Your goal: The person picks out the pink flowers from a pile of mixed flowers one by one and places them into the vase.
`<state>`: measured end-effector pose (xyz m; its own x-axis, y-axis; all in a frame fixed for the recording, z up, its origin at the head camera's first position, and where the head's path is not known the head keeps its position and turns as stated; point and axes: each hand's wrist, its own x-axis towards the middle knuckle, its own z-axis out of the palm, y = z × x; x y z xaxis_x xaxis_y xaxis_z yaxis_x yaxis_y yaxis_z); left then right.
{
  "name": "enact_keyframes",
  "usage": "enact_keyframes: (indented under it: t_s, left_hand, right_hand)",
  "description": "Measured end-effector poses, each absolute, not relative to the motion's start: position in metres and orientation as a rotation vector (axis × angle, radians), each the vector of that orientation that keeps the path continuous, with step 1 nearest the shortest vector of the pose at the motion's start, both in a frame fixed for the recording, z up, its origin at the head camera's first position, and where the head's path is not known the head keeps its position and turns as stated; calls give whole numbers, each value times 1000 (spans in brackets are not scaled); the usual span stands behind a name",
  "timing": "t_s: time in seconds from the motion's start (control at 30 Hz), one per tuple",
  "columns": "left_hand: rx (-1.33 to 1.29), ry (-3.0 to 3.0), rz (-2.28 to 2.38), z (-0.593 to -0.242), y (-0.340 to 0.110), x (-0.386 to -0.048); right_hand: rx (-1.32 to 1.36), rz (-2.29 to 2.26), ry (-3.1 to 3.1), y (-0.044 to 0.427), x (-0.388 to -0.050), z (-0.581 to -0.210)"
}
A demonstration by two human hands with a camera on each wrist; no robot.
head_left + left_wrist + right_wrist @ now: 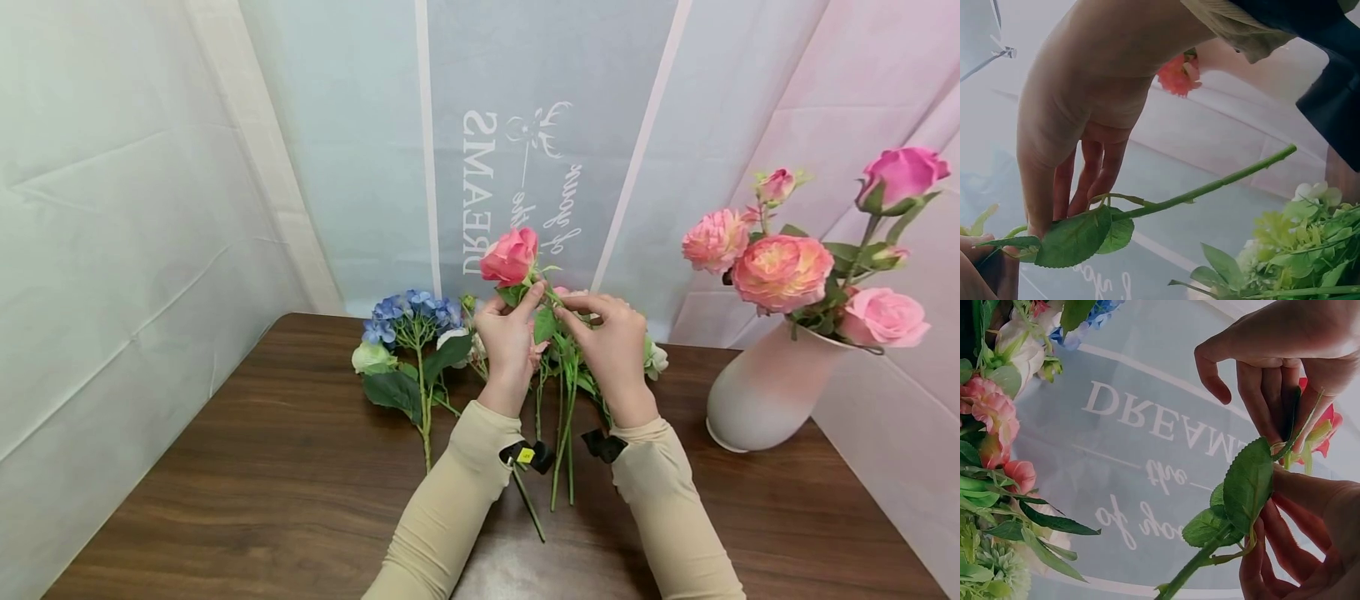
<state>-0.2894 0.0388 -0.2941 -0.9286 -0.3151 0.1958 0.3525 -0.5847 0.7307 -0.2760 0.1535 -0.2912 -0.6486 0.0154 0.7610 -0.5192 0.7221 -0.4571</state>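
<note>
Backdrop (352, 125) lettering "DREAMS" (480, 192); left hand (507, 346), right hand (617, 346) pinch pink rose (510, 257).

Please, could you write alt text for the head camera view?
A person's left hand and right hand hold a coral-pink rose above loose flowers on a brown table; a vase of pink flowers stands at the right.

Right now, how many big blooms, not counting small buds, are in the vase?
4: a magenta rose at upper right, a pale pink rose at lower right, a ruffled pink bloom at far left, and a peach-pink bloom beside it. Others may be hidden behind.
</note>
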Motion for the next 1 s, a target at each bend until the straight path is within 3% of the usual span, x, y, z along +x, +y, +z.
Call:
enact_keyframes:
  t_s: [1.0]
  left_hand:
    - [-76,-1248,-2354,-299,35,-293]
  right_hand:
    - [311,790,-2102,159,-273,-287]
